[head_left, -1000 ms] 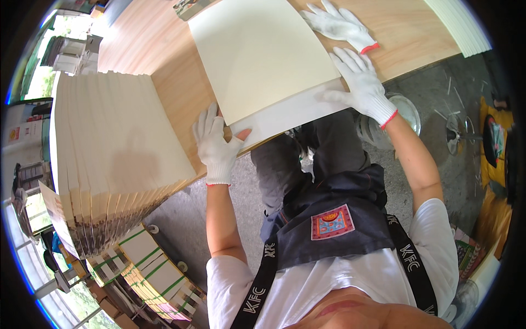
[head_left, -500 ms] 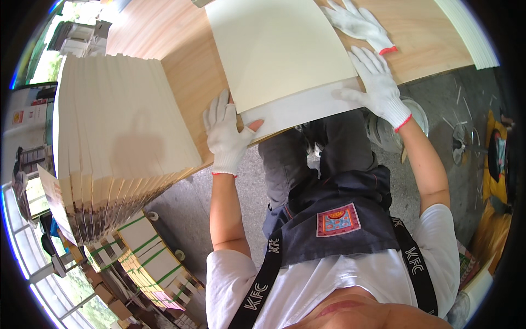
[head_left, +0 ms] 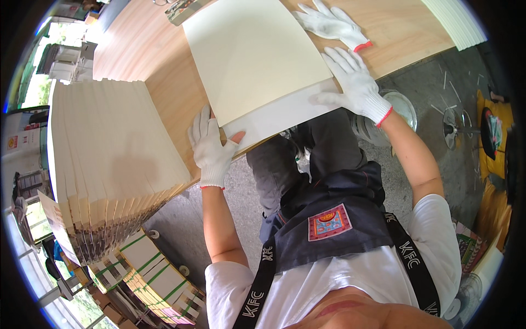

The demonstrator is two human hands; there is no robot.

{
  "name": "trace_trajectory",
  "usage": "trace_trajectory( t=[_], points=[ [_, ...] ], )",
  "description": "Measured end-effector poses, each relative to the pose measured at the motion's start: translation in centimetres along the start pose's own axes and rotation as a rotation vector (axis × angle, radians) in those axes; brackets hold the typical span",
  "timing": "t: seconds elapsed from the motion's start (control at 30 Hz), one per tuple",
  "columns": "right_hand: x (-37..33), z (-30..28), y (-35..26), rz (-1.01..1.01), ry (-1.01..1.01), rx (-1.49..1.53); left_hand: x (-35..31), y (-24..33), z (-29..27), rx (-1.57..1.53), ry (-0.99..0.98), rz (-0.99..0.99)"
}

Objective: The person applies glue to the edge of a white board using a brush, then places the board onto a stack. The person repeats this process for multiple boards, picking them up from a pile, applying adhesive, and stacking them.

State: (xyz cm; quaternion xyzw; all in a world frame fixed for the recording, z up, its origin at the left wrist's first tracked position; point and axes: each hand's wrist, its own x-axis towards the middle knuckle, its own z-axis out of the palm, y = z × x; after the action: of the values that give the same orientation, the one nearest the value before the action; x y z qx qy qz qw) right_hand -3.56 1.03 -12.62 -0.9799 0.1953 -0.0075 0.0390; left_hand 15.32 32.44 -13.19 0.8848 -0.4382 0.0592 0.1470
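Observation:
A large cream sheet (head_left: pixel 257 60) lies on the wooden table, with a white strip (head_left: pixel 276 115) showing along its near edge. My left hand (head_left: pixel 212 145), in a white knitted glove with a bare thumb tip, rests at the near left corner. Its fingers lie straight along the sheet's side and the thumb is on the white strip. At the near right corner, my gloved right hand (head_left: pixel 353 85) lies flat, fingers stretched forward and thumb over the strip. Neither hand grips anything. Beyond the right hand lies a loose white glove (head_left: pixel 330 24) with a red cuff.
A tall fanned stack of cream-paged paper blocks (head_left: pixel 118 140) stands left on the wooden table (head_left: pixel 170 90). A patterned box (head_left: pixel 183 10) sits at the far edge of view, more paper (head_left: pixel 455 19) at far right. Below the table's right edge stands a bucket (head_left: pixel 402 109).
The whole view has shifted, so the table and hands appear further left, and a patterned box shows more fully. Both hands keep their places at the sheet's near corners.

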Motion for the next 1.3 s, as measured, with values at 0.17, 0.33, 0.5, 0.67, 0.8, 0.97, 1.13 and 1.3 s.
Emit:
trace_trajectory(
  t=[0.17,0.33,0.5,0.67,0.8,0.97,1.13,1.3],
  points=[
    [0.1,-0.4,-0.2,0.004,-0.005,0.004,0.0,-0.2,0.1,0.036,0.003,0.011],
    [0.1,0.2,0.0,-0.023,0.036,0.006,0.0,0.2,-0.3,0.011,-0.024,-0.013],
    [0.1,-0.4,-0.4,-0.011,0.048,0.041,0.0,-0.1,-0.1,0.022,-0.021,-0.011],
    [0.0,-0.7,-0.5,-0.004,0.043,0.034,0.2,1.5,-1.1,-0.077,0.058,0.021],
    [-0.1,0.0,-0.3,-0.047,0.143,0.058,1.5,4.6,-2.9,-0.157,-0.036,0.185],
    [-0.2,0.3,0.0,-0.07,0.17,0.048,2.3,5.4,-3.2,-0.08,-0.059,0.196],
    [0.4,-0.5,1.1,-0.204,0.367,0.47,2.7,5.1,-3.9,-0.032,-0.069,0.207],
    [3.5,-3.7,-0.8,-0.523,0.182,0.205,2.8,5.6,-3.3,0.107,-0.049,0.309]
  ],
)
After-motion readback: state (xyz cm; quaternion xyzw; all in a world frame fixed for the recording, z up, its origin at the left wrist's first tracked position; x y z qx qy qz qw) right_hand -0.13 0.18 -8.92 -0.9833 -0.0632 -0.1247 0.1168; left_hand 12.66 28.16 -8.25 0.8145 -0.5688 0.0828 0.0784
